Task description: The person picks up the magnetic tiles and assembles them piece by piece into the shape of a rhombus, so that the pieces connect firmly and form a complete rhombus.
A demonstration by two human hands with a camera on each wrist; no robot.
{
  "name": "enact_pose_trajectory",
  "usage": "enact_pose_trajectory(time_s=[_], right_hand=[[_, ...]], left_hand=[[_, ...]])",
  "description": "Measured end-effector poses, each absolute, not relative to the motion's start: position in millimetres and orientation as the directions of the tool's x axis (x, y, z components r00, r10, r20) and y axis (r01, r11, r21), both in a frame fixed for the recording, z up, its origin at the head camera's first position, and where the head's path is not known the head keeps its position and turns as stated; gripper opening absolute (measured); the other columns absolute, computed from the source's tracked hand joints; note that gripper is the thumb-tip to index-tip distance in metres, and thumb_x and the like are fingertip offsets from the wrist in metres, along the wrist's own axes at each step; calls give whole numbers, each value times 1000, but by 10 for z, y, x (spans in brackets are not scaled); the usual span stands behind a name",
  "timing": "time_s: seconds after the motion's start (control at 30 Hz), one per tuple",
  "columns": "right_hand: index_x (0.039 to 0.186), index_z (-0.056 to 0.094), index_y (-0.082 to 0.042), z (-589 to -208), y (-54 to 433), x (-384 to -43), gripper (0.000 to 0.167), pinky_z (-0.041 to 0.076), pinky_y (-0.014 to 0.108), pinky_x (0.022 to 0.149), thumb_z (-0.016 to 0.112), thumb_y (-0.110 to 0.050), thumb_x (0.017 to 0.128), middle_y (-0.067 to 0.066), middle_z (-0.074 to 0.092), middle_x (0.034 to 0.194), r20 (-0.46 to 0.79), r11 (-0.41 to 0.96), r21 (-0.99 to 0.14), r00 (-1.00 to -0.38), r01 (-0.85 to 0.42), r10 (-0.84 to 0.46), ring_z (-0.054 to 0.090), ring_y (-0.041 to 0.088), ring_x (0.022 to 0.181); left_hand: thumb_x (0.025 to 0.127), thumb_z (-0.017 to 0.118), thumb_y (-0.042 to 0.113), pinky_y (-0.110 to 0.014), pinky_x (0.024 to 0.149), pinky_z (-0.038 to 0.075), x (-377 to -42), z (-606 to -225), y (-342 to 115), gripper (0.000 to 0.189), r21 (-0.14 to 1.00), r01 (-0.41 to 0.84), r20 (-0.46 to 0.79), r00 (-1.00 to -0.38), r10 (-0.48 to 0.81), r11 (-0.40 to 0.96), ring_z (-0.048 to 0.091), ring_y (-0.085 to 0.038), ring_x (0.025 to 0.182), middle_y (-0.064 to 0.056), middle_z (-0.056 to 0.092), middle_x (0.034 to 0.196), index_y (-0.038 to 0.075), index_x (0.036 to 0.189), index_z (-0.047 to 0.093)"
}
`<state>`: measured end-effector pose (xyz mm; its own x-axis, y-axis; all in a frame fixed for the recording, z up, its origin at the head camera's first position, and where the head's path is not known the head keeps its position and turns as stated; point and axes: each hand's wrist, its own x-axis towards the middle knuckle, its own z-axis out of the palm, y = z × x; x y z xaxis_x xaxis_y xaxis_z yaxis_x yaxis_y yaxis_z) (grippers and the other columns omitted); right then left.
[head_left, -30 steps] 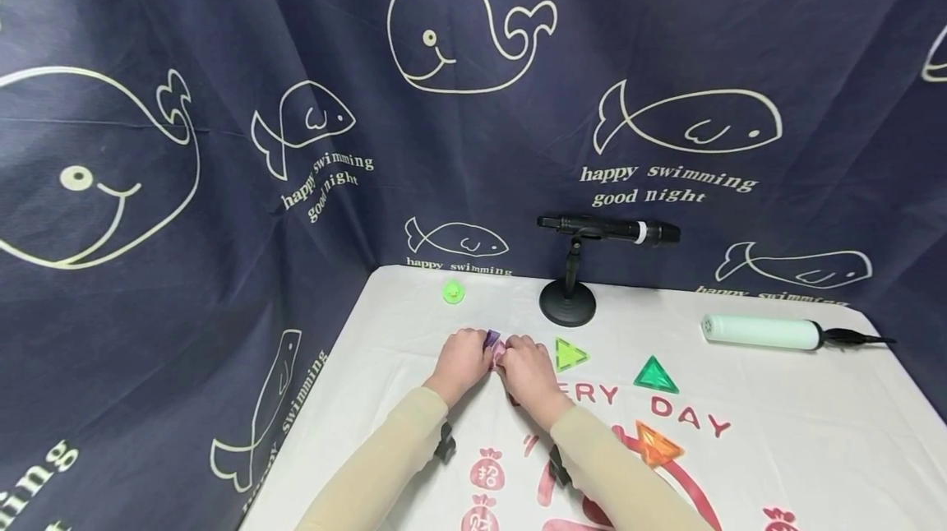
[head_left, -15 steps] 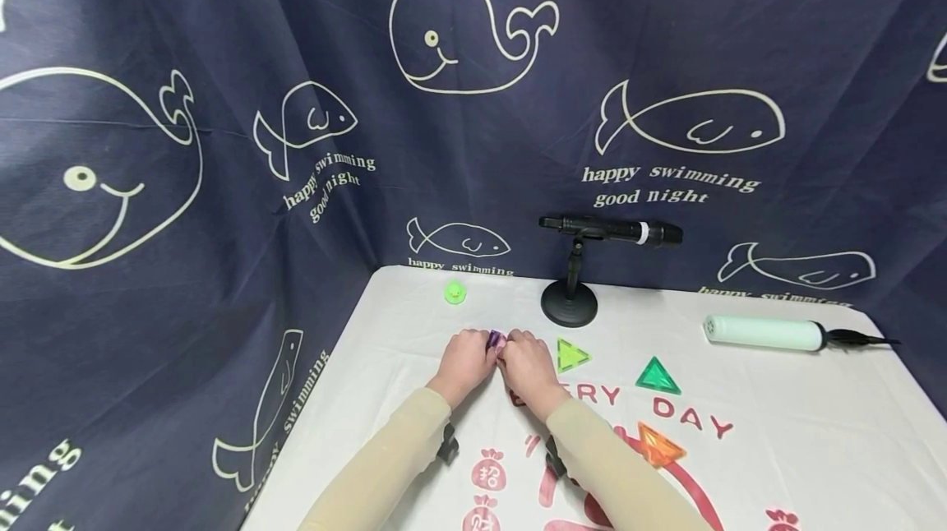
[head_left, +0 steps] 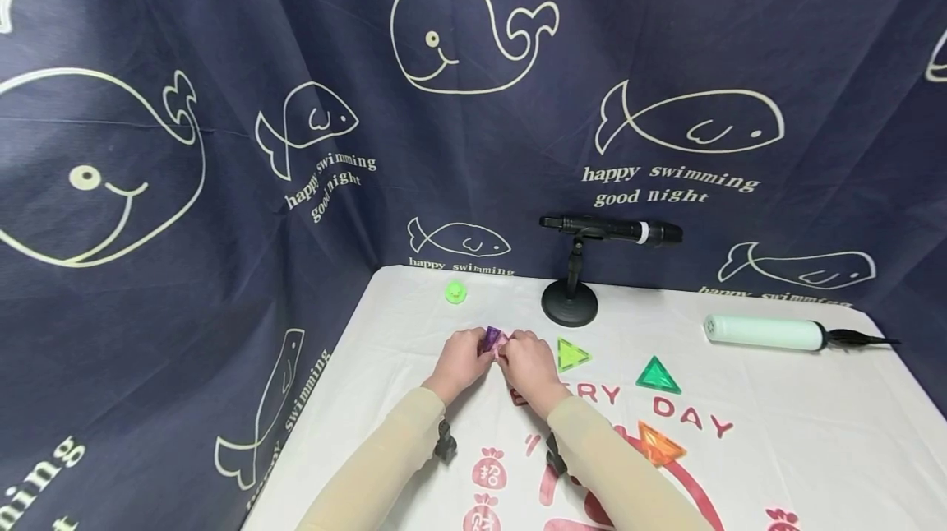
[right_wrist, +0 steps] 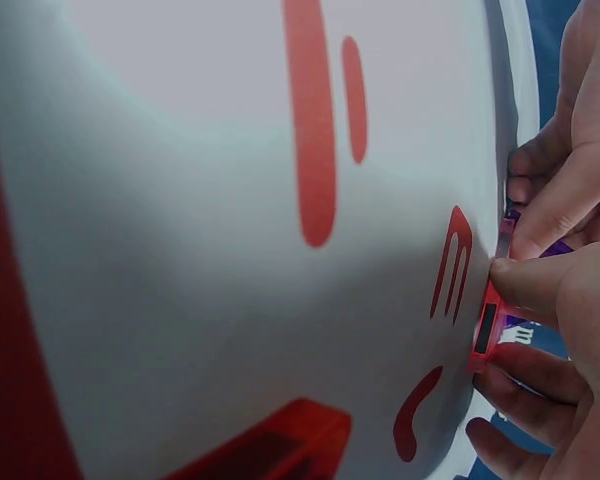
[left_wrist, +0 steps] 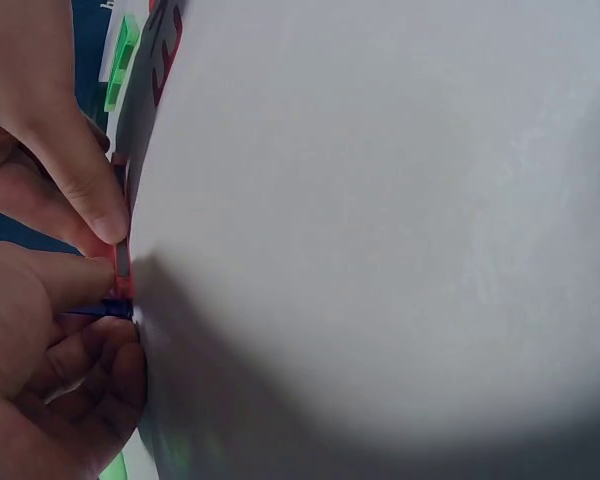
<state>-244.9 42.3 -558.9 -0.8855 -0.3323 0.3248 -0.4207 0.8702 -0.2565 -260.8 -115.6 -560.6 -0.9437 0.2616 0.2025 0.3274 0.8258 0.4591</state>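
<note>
In the head view, my left hand point(head_left: 457, 358) and right hand point(head_left: 528, 362) meet at mid-table, fingertips close together. Between them are a purple magnetic tile point(head_left: 491, 339) and a pink magnetic tile point(head_left: 501, 343), side by side. The left fingers pinch the purple tile, while the right thumb and fingers grip the pink one. Seen from the right wrist, the pink tile stands on edge near the cloth, a dark strip along its rim, with purple showing behind it. Fingers hide much of both tiles.
Right of the hands lie a yellow-green triangle tile point(head_left: 572, 355), a green triangle tile point(head_left: 658, 376) and an orange triangle tile point(head_left: 659, 444). Behind stand a microphone on a round-based stand point(head_left: 570, 302) and a small green toy point(head_left: 455, 293). A mint hand pump point(head_left: 765, 332) lies far right.
The hands stay in nearly the same place, with small finger shifts. The purple tile has turned and shows more of its face above the left fingers; the loose tiles have not moved.
</note>
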Motion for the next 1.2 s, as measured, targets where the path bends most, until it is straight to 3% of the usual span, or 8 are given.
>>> enact_pose_trajectory(time_s=[0.23,0.33,0.5,0.63,0.9,1.2], right_hand=[[84,80,-11,-5609,479,-2429,10,54,48,69,86,-19,86,9,66,88,355,850,-259,-864,-458,-357,64,30,82],[93,81,-9,-5597,510,-2417,10,55,50,74,84,-17,87,13,69,96,336,836,-271,-860,-478,-383,66,33,88],[120,76,-2,-5543,577,-2380,35,55,55,85,81,-14,87,19,70,114,257,810,-320,-868,-490,-424,66,37,106],[131,69,1,-5510,639,-2370,46,54,55,91,79,-12,88,19,69,122,217,795,-357,-871,-491,-441,64,38,113],[131,66,7,-5464,896,-2411,45,52,54,97,75,-12,91,22,67,126,222,823,-342,-890,-453,-398,62,38,118],[123,70,9,-5475,1378,-2423,42,54,55,90,78,-17,91,24,65,123,192,887,-270,-924,-375,-332,62,40,114]], left_hand=[[91,81,14,-33,60,46,-2619,-5620,-1138,17,471,332,193,-943,272,817,53,-16,65,2,57,70,6,87,66],[92,80,14,-32,61,44,-2614,-5609,-1139,17,481,318,171,-948,269,817,52,-15,65,3,55,69,6,87,66],[92,79,11,-29,58,42,-2606,-5592,-1165,17,511,293,140,-956,258,808,48,-13,61,4,53,66,7,85,65],[92,79,11,-28,56,40,-2597,-5595,-1190,19,532,290,136,-957,257,795,46,-11,60,4,52,65,7,83,63],[92,79,11,-27,57,40,-2581,-5612,-1208,23,543,279,127,-960,251,792,46,-10,60,5,52,66,10,80,60],[93,79,12,-27,58,40,-2605,-5600,-1181,23,538,270,112,-962,250,799,47,-10,62,5,53,68,13,81,60]])
